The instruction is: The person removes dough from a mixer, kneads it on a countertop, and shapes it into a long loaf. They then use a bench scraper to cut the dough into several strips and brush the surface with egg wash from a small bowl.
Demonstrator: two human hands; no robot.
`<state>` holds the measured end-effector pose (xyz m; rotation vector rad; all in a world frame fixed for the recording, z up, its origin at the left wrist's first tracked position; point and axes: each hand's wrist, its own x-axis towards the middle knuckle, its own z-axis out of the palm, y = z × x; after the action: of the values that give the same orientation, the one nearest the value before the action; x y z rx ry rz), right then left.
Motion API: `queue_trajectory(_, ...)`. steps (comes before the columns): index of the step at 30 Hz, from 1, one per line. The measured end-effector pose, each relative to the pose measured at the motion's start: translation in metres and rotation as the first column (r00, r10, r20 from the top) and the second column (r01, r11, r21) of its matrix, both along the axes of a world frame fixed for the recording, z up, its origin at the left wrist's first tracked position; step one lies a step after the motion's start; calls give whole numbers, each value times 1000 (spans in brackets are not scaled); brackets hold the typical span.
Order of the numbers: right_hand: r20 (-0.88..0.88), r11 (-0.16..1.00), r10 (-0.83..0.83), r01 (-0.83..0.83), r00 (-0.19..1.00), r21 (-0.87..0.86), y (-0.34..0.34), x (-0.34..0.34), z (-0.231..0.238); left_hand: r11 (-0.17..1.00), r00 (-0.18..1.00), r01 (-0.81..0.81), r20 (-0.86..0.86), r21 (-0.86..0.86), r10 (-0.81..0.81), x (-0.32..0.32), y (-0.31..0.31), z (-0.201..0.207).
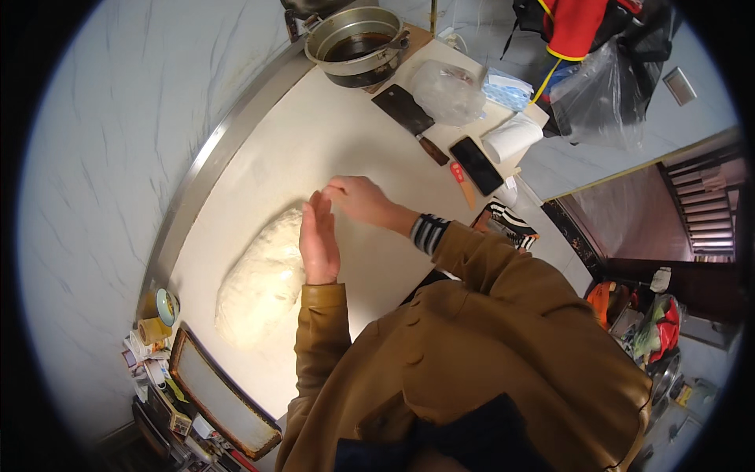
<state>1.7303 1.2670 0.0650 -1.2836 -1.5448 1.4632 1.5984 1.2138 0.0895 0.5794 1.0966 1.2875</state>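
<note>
A large, pale mass of dough (pixel 261 283) lies on the light worktop (pixel 385 275), left of my hands. My left hand (pixel 318 245) is raised beside the dough's right edge, its fingers stretched upward and held together. Against its fingertips, my right hand (pixel 359 198) comes in from the right with the fingers curled in. Whether anything small is pinched in those fingers is hidden. Both hands are up near the dough's upper right end, and brown sleeves cover both arms.
A metal pot (pixel 358 67) with dark liquid stands at the back. On the right lie a cleaver (pixel 403 108), a plastic bag (pixel 448 93), a phone (pixel 476 167), a red-handled knife (pixel 462 183) and a white paper roll (pixel 513 138). A rusty-edged tray (pixel 182 354) sits at the lower left.
</note>
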Motion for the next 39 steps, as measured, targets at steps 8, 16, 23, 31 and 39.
queue_trajectory(8, 415, 558, -12, -338, 910, 758, -24, 33, -102, 979, 979, -169, -95, 113, 179, -39, -58, -85)
queue_trajectory(16, 543, 885, 156, -361, 825, 293, -53, 40, -67, 939, 900, -312, -272, 145, 341, -40, -82, -121)
queue_trajectory(23, -50, 973, 202, -206, 978, -107, -42, 37, 14, 956, 925, -208, -276, 205, 260, -54, -82, -114)
queue_trajectory(31, -30, 957, -219, 209, 975, -203, 34, 109, 78, 931, 901, -321, -248, 174, 357, -57, -95, -110)
queue_trajectory(39, 57, 863, -408, 364, 911, 349, 169, 228, 287, 862, 831, -470, -236, 186, 504, -56, -91, -115)
